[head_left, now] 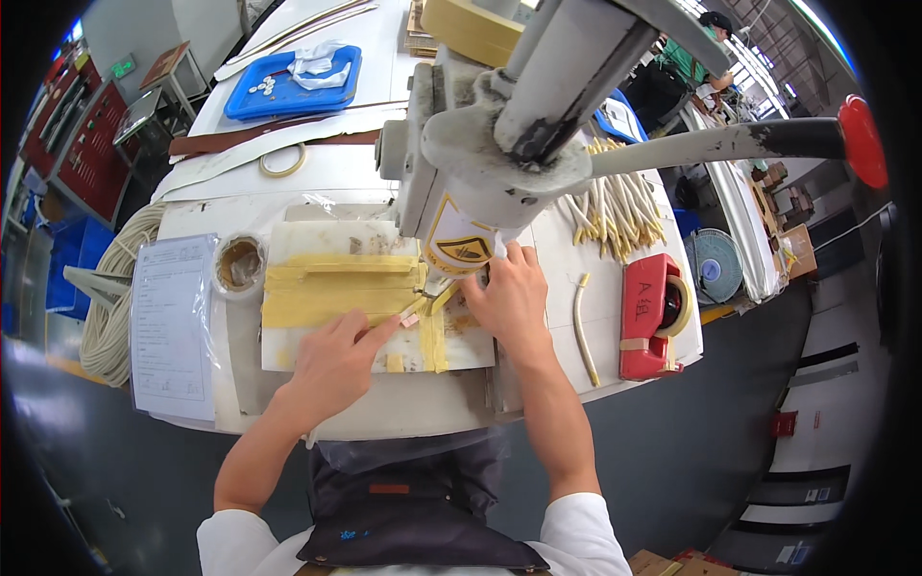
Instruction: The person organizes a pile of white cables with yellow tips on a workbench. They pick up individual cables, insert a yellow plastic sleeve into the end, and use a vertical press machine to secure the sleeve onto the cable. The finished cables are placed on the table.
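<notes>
A grey hand press (461, 144) stands in front of me, its lever ending in a red knob (862, 141). Below its tip, a short cream cord piece (440, 300) lies over a white board (331, 360) covered with yellow tape strips (336, 293). My right hand (514, 293) pinches the cord close beside the press head, its fingertips partly hidden. From the other side my left hand (336, 360) reaches in, fingertips at the cord's end, where a small pinkish piece (410, 320) shows. Its grip is partly hidden.
Cut cord pieces (619, 206) are heaped at the right; one cord (583, 331) lies alone beside a red tape dispenser (645, 317). Left are a clear tape roll (238, 266), a sleeved sheet (173, 326) and coiled rope (115, 298). A blue tray (235, 101) sits farther back.
</notes>
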Demonstrator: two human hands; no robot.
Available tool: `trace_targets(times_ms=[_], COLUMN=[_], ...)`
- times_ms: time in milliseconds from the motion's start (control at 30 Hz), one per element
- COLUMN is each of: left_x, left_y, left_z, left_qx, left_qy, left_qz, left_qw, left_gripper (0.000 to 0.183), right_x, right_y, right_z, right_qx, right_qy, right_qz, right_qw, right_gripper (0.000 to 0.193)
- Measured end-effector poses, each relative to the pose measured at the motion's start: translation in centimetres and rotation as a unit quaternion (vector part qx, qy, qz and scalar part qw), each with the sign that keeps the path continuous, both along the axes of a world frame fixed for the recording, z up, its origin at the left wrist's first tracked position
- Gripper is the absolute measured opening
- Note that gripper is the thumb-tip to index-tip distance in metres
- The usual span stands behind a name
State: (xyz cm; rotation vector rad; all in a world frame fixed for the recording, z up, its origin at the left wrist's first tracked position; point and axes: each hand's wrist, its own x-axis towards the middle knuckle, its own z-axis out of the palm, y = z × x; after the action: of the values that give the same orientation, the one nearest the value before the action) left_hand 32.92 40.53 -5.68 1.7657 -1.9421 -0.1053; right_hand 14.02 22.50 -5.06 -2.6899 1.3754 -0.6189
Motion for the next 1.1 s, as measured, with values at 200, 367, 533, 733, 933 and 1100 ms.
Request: trace_targets(times_ms=[200,367,533,733,933,1100], left_x=[-0.1,0.0,-0.1,-0.2,-0.3,-0.5], left_y=[0.0,-0.1,-0.5,0.3,0.1,0.0], left_z=[-0.2,0.2,-0.5,-0.2,-0.4,-1.0], left_qx=[-0.026,-0.037,-0.058,-0.052,-0.031,-0.040], left_qy=[-0.019,-0.003,0.009,0.017,0.007,0.009], left_qz=[-0.005,-0.011,-0.018,0.002,0.000,0.004], left_qw=[0.999,0.999,0.998,0.998,0.999,0.999], left_gripper=[0.048,0.046,0.042,0.038,0.043,0.043], right_x=[-0.3,-0.5,-4.7,-5.5,-7.0,-6.8], right_y=[-0.1,-0.6,-4.6,-1.9,8.3,10.6], right_z=[0.2,0.2,8.7,29.0,15.2,13.4], right_qx=[0.011,0.017,0.165,0.316,0.030,-0.018], right_qy=[-0.039,-0.088,-0.629,-0.510,-0.583,-0.568], right_qz=[0.007,-0.003,0.060,0.500,0.383,0.340], right_qw=[0.999,0.996,0.757,0.624,0.716,0.749], right_gripper=[0.042,0.038,0.041,0.041,0.033,0.042])
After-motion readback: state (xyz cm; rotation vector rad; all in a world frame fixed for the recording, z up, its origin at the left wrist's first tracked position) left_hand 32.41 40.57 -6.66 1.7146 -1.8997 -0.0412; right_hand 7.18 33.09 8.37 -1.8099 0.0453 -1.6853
